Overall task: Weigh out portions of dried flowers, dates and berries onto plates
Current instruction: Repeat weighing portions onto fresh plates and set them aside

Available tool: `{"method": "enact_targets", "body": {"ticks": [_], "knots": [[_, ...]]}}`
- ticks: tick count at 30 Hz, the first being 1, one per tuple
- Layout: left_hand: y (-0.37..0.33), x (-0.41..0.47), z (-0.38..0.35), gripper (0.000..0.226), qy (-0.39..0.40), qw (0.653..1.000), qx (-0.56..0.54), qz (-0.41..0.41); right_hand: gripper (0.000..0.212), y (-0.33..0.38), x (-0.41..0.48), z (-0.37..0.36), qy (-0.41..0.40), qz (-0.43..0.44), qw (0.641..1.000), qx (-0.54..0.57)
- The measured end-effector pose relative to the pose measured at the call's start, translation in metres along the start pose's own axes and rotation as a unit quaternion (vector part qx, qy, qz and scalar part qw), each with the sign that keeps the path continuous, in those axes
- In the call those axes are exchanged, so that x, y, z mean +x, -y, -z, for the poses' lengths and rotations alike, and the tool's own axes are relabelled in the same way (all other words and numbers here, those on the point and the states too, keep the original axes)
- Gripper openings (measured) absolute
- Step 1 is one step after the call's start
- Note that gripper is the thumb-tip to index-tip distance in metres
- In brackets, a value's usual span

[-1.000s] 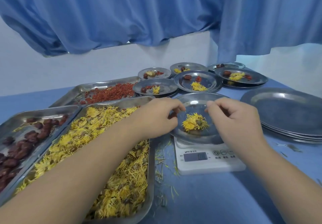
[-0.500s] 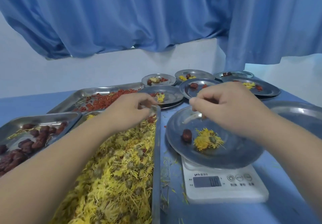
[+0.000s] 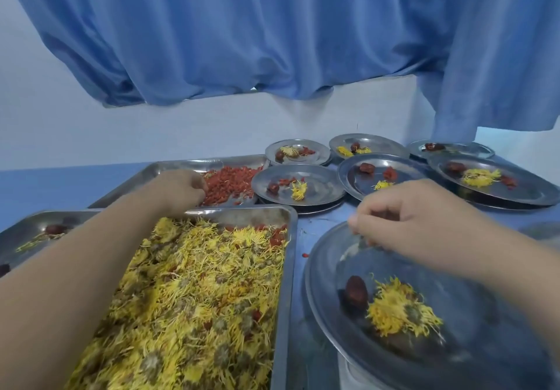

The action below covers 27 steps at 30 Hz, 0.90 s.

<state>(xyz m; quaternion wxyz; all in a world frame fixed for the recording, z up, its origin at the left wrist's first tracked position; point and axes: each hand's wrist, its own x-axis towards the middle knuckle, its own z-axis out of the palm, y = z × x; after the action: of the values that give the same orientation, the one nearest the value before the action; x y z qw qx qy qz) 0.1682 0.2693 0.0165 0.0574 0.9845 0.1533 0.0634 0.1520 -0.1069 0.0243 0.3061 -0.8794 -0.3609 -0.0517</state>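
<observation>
On the metal plate (image 3: 315, 286) at the lower right lie one dark date (image 3: 356, 291) and a tuft of yellow dried flowers (image 3: 397, 310); the plate rests on a white scale (image 3: 348, 373), mostly hidden. My right hand (image 3: 415, 216) hovers over the plate's far rim with its fingers pinched together, and nothing shows in them. My left hand (image 3: 178, 191) reaches across into the tray of red berries (image 3: 233, 185), fingers curled down into the pile. Their tips are buried among the berries.
A big tray of yellow flowers (image 3: 194, 298) lies under my left forearm. A date tray (image 3: 27, 226) sits at the far left. Several filled plates (image 3: 318, 189) stand at the back right. A blue curtain hangs over the wall behind.
My left hand left the plate, where a date now lies, and moved back-left into the berry tray. My right hand stayed over the plate's far rim. The camera came closer.
</observation>
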Motion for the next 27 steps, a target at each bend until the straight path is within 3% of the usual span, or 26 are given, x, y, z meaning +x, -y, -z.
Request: {"method": "enact_targets", "body": {"ticks": [6, 11, 16, 23, 27], "knots": [[0.001, 0.040, -0.016, 0.030, 0.020, 0.999, -0.027, 0.039, 0.038, -0.007, 0.002, 0.003, -0.022, 0.015, 1.000, -0.015], [-0.005, 0.055, -0.034, 0.037, 0.128, 0.989, 0.048, 0.056, 0.039, -0.012, 0.003, 0.004, -0.033, 0.013, 0.999, -0.016], [-0.035, 0.059, -0.031, 0.026, 0.167, 0.980, 0.061, 0.088, 0.037, -0.011, 0.003, 0.007, -0.033, 0.023, 0.999, -0.028], [-0.055, 0.059, -0.030, 0.025, 0.135, 0.975, 0.144, 0.104, 0.035, -0.008, 0.002, 0.005, -0.036, 0.021, 0.998, -0.039], [-0.052, 0.059, -0.031, 0.034, 0.134, 0.978, 0.122, 0.099, 0.037, -0.008, 0.002, 0.005, -0.028, 0.027, 0.998, -0.046]]}}
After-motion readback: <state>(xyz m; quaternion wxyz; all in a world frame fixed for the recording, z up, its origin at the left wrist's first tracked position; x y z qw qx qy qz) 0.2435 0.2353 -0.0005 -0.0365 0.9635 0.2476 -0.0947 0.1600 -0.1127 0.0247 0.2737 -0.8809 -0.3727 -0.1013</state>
